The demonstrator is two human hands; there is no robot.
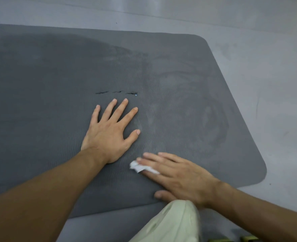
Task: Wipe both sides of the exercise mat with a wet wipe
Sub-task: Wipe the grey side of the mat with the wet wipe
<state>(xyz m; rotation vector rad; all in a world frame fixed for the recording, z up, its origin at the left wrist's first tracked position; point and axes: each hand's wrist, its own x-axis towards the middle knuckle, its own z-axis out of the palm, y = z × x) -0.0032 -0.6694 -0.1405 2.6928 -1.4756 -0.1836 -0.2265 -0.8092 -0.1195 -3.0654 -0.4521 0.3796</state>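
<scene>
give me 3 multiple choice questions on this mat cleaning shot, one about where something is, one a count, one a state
1. Where is the wet wipe?
A. under the fingers of the right hand
B. on the bare floor
C. draped over a knee

2. How many short dark slits mark the mat beyond the left hand?
A. one
B. three
C. five

3. How does the left hand lie?
A. flat, fingers spread
B. curled in a fist
C. pinching an edge

Answers:
1 A, the white wet wipe pokes out from under the right hand's straight fingers.
2 B, three slits sit in a row just past the left fingertips.
3 A, its palm and spread fingers rest flat on the mat.
</scene>
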